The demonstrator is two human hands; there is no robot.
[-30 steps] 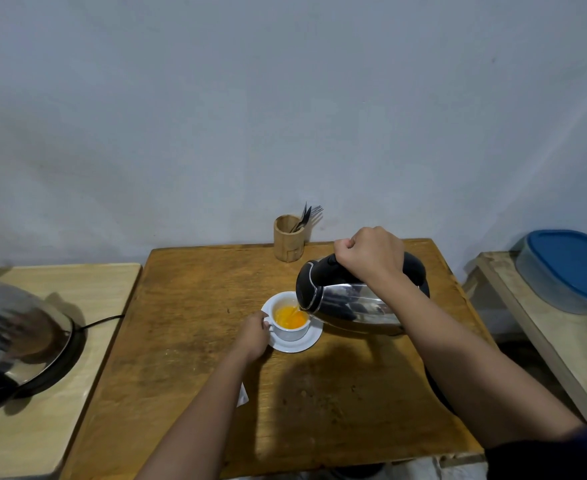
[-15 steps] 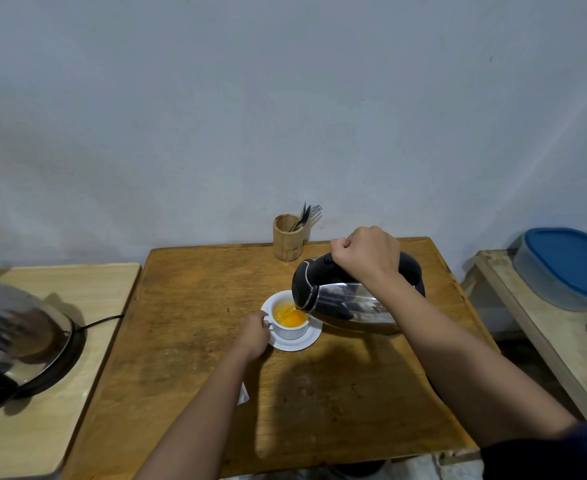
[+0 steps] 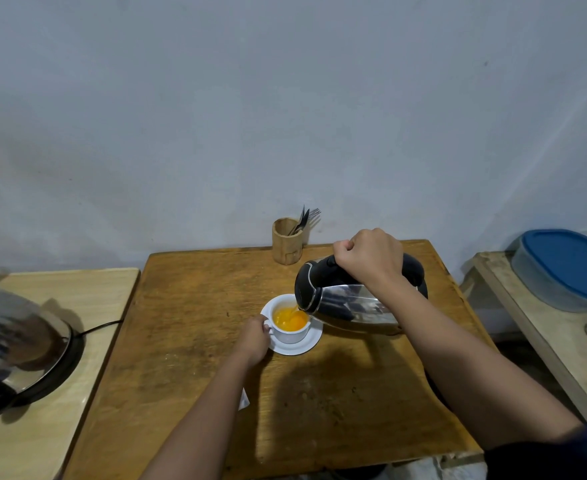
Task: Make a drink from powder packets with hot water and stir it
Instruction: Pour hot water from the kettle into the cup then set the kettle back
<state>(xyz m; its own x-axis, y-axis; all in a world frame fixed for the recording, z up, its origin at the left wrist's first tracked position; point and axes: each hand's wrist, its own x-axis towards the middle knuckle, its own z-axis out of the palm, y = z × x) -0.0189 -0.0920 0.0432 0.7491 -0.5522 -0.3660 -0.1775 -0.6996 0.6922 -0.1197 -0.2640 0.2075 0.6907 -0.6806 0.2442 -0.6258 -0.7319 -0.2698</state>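
I am in the pouring step: my right hand [image 3: 371,259] has its grip wrapped tight around the black handle of the kettle [image 3: 347,299], which is tipped with its spout just over the far right rim of the white cup [image 3: 290,329]. The cup sits on its saucer [image 3: 297,346] near the middle of the wooden worktop [image 3: 188,323], and the liquid in it is bright orange, with a thin stream entering at the rim. My left hand [image 3: 254,337] has its grip closed lightly on the cup's handle side, steadying it. The level looks well up the cup, so I judge the pour is nearly done. Next I need to right the kettle gently so it does not dribble on the saucer, set it down clear of the cup, then take a utensil from the wooden holder [image 3: 286,242] at the back edge and stir. A white scrap, perhaps a packet [image 3: 244,400], peeks out beside my left forearm.
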